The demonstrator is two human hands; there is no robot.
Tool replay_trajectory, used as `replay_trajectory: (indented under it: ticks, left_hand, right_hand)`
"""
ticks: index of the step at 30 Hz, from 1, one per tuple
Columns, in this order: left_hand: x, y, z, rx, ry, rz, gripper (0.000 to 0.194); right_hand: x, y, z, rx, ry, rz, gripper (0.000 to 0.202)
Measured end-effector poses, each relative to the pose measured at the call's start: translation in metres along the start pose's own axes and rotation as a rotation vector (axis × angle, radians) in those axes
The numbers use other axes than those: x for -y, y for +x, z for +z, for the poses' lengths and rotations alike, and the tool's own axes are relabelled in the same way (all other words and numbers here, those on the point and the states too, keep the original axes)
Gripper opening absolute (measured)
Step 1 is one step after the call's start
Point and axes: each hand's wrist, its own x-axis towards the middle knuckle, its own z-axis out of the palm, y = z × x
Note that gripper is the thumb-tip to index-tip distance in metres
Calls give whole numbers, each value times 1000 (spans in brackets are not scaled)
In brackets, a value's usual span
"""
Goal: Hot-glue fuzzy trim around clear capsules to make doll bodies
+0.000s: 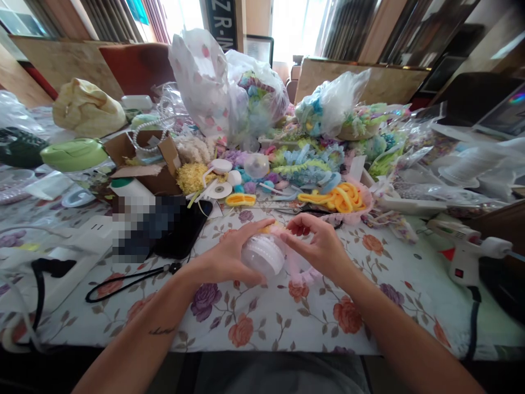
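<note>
My left hand (229, 254) is wrapped round a clear, rounded plastic container (262, 261), which lies tilted above the flowered tablecloth (262, 323). A white band with a beaded look runs round it. At its far end sits something yellow and pink, partly covered by my fingers. My right hand (315, 241) pinches a pale pink ruffled ribbon (301, 271) against that end, thumb and forefinger together. The ribbon's loose length hangs down and curls on the cloth beneath my right hand.
A white glue gun (463, 254) stands at the right. To the left are a black phone (184, 230), a strap (123, 284) and a white power strip (82, 241). Yellow chenille cord (340, 198), a cardboard box (143, 158) and bags of colourful trim (258, 98) crowd the back.
</note>
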Motion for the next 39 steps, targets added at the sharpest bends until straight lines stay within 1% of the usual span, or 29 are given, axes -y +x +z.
replay_trajectory:
  ticks: [4, 10, 15, 19, 21, 24, 27, 30, 33, 39]
  left_hand:
    - [-5, -1, -1, 52, -7, 8, 102]
    - [1, 0, 0, 45, -26, 31, 102]
    - [2, 1, 1, 50, -36, 27, 103]
    - [0, 1, 2, 32, -20, 18, 103]
    - [0, 0, 2, 17, -3, 18, 104]
    - [1, 0, 3, 15, 12, 36, 104]
    - [3, 0, 4, 22, 32, 55, 105]
    - [6, -1, 5, 25, 59, 66, 104]
    - [7, -1, 6, 26, 71, 74, 104]
    - [6, 0, 6, 23, 72, 71, 105]
  right_hand:
    - [-2, 1, 2, -1, 37, -5, 17]
    - [-3, 0, 6, -16, 97, 19, 15]
    - [-6, 1, 10, -18, 161, 63, 19]
    - [-6, 3, 5, 61, 267, 127, 21]
    - [-5, 4, 1, 86, 306, 135, 22]
    - [-2, 3, -2, 45, 260, 85, 18]
    - [-2, 2, 2, -4, 204, 38, 15]
    - [-2, 2, 6, -13, 195, 22, 15]
    - [-3, 2, 9, 10, 218, 30, 15]
    - [-8, 5, 13, 34, 309, 108, 22]
